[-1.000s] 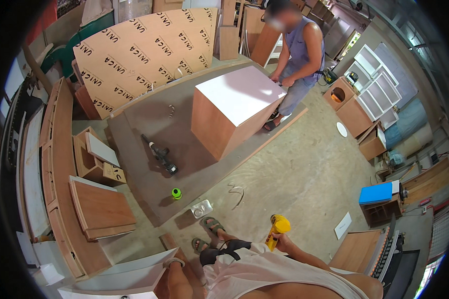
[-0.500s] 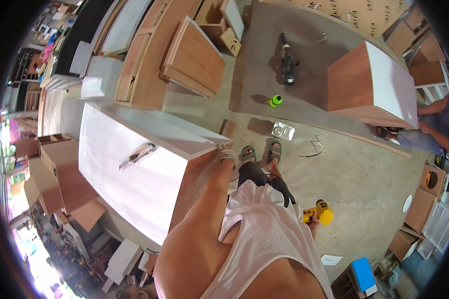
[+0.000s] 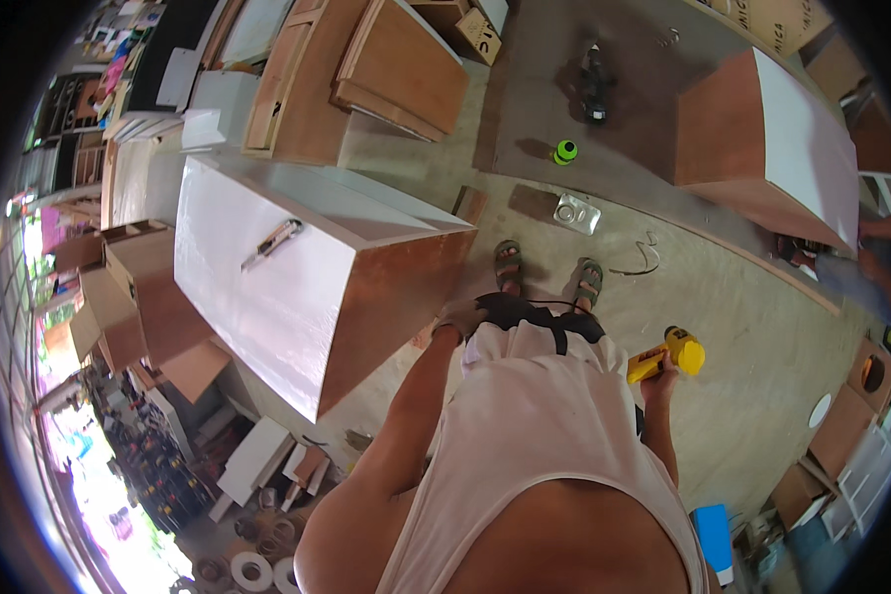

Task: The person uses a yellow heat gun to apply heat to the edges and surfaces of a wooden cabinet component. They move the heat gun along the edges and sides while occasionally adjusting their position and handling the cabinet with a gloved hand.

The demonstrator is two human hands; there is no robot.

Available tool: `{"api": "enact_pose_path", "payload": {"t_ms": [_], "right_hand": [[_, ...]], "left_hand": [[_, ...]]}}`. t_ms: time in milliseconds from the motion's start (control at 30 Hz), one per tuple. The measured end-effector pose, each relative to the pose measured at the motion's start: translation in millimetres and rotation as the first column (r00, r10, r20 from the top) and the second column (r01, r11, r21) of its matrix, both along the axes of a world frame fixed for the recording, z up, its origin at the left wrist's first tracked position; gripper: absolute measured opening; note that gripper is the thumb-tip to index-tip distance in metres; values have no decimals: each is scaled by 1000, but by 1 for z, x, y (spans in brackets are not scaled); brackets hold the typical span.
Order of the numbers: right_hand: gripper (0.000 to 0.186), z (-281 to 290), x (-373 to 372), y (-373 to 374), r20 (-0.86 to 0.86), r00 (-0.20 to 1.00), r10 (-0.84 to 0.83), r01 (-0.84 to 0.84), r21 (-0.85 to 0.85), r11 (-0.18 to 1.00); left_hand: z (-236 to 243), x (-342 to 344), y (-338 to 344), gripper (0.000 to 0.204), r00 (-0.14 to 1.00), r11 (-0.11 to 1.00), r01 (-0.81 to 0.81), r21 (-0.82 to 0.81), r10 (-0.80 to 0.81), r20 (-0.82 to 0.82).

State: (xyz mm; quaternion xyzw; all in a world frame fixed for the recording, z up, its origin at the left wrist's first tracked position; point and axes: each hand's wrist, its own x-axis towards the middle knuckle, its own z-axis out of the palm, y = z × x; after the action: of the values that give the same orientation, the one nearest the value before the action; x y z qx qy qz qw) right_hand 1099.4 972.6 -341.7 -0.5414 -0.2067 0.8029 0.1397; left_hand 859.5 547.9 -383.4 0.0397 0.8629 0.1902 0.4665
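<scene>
In my right hand (image 3: pixel 669 376) is a yellow cordless drill (image 3: pixel 681 348), gripped out to my right side above the concrete floor. My left hand (image 3: pixel 460 319) looks covered by a greyish glove and hangs beside my dark shorts; its fingers are not clear. Just left of it stands a white-topped cabinet box (image 3: pixel 257 287) with a bare reddish-brown plywood side (image 3: pixel 391 312). A utility knife (image 3: pixel 272 244) lies on the white panel.
Ahead, a dark board on the floor (image 3: pixel 525 119) bears a black power tool (image 3: pixel 593 87), a bright green bottle (image 3: pixel 564 152) and another cabinet box (image 3: pixel 718 129). A person (image 3: pixel 881 267) sits at the far right. A metal tin (image 3: pixel 576 213) lies before my feet.
My left hand has come off the cabinet's near corner and dropped by my thigh. My right hand has swung outward and forward with the drill. The view has shifted and my body has straightened.
</scene>
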Motion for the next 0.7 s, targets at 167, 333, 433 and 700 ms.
{"api": "enact_pose_path", "payload": {"t_ms": [167, 333, 433, 700], "right_hand": [[20, -40, -35, 81, -10, 919, 394, -393, -77, 916], [17, -59, -94, 125, 71, 685, 725, -728, 53, 683], [19, -62, -124, 125, 86, 560, 824, -828, 108, 551], [26, -53, -173, 107, 203, -218, 955, -965, 103, -243]], "left_hand": [[17, 52, -32, 51, 981, 953, -191, -236, 192, -20], [18, 134, -11, 36, 973, 974, 177, -143, -195, -124], [-3, 193, 20, 35, 991, 990, -123, -72, 126, 40], [-25, 269, 84, 44, 809, 816, -579, -8, 575, 119]]}}
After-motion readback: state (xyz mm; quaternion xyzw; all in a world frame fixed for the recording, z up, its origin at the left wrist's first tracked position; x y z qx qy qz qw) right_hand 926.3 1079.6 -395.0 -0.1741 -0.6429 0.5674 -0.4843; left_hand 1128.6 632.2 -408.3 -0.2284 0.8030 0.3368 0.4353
